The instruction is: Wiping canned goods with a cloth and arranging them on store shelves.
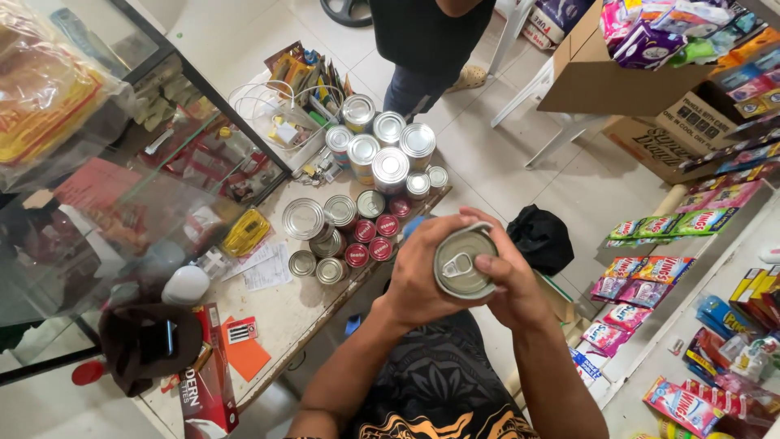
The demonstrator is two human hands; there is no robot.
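Both hands, left (418,276) and right (512,284), clasp a pull-tab can (463,262) held above the lap, just off the table (284,313) edge. More cans (382,154) crowd the cluttered table beside a glass case (122,171). Pale tiled floor (504,162); packet-filled shelves (699,244) at right.
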